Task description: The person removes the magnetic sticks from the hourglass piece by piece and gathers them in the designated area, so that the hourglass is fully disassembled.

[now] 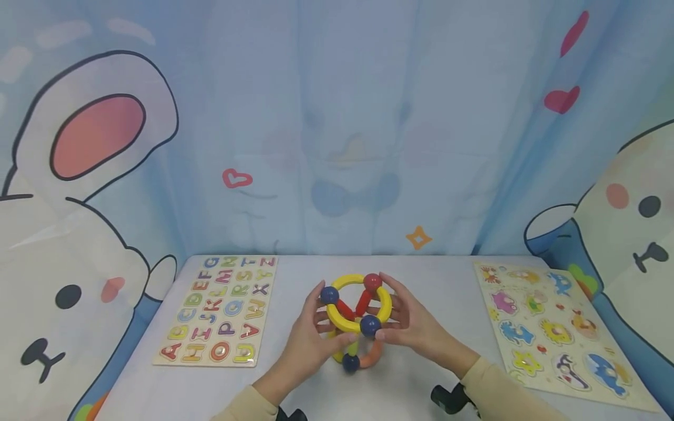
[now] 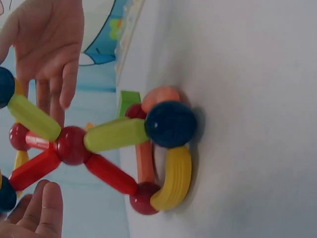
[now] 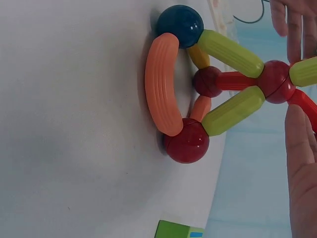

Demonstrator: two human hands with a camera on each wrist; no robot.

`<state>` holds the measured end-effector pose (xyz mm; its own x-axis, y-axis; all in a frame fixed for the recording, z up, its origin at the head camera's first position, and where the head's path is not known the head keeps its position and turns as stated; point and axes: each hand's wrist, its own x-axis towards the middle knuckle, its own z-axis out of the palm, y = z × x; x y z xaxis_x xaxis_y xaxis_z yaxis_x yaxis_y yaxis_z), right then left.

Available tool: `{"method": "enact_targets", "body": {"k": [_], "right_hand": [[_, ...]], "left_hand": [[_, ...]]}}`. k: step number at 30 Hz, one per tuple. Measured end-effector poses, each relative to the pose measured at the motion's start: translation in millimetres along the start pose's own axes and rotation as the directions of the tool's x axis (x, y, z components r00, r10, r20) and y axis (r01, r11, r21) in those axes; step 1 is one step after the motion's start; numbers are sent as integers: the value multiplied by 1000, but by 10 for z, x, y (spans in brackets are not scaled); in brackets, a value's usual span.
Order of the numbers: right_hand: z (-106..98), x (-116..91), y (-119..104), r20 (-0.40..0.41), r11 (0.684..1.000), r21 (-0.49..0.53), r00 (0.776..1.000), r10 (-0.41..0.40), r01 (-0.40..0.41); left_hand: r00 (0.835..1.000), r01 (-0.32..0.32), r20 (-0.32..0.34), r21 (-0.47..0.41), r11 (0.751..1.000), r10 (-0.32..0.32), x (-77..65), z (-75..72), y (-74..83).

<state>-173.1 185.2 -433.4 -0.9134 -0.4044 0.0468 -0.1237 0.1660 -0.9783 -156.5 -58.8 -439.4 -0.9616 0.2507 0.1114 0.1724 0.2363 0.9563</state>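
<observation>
- A blue curtain (image 1: 347,70) is hung behind the white tabletop (image 1: 416,380).
- A ball-and-rod structure (image 1: 364,303) is stood mid-tabletop.
- Its upper yellow ring (image 1: 388,305) is held between thumb and fingers by the left hand (image 1: 308,336) and right hand (image 1: 418,327).
- Its joints are probably best kept intact by light, level support from both sides.
- It is flanked by a letter board (image 1: 218,316) and an animal board (image 1: 558,333).

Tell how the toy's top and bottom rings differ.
The top ring has only yellow curved rods; the bottom ring has two orange and one yellow. The top ring has two blue balls and one red, the bottom ring one blue and two red. The top ring is raised; the bottom ring rests on the table. Both link three curved rods with three balls.
</observation>
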Motion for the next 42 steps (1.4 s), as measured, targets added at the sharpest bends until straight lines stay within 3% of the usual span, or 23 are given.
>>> {"method": "enact_targets", "body": {"k": [3, 5, 8, 10, 12, 16, 22, 25, 29, 35, 38, 42], "right_hand": [[8, -9, -24, -23, 999, -38, 1000, 6, -7], [17, -21, -35, -50, 997, -76, 999, 15, -18], [17, -57, -38, -87, 987, -158, 996, -3, -11], [4, -95, -36, -116, 974, -227, 993, -36, 9], [-17, -138, -33, -139, 952, -301, 985, -98, 52], [-60, -197, -47, -162, 902, -413, 964, -209, 126], [-78, -186, -118, -41, 821, -501, 940, -338, 273], [-74, -155, -163, 16, 804, -508, 937, -349, 308], [-69, -122, -206, 88, 799, -513, 945, -315, 314], [-72, -104, -206, 158, 802, -500, 945, -286, 327], [-73, -101, -208, 162, 800, -498, 942, -292, 334], [-75, -99, -223, 172, 800, -493, 940, -296, 342]], "left_hand": [[996, -90, -11, 174, 981, 93, -13, -71, 19], [979, -196, -1, 287, 938, 205, -22, -133, 34], [924, -370, 57, 388, 844, 379, -22, -227, 56], [889, -449, 114, 404, 797, 443, -9, -276, 73], [868, -493, 168, 411, 767, 468, 16, -308, 93], [846, -533, 276, 450, 717, 456, 76, -325, 129], [819, -574, 363, 532, 623, 445, 142, -290, 142], [807, -589, 383, 558, 584, 448, 165, -254, 127], [802, -594, 382, 581, 556, 458, 179, -205, 95], [808, -587, 341, 547, 597, 481, 178, -145, 82], [810, -582, 325, 546, 603, 487, 174, -122, 80], [803, -584, 312, 582, 566, 507, 169, -105, 74]]}}
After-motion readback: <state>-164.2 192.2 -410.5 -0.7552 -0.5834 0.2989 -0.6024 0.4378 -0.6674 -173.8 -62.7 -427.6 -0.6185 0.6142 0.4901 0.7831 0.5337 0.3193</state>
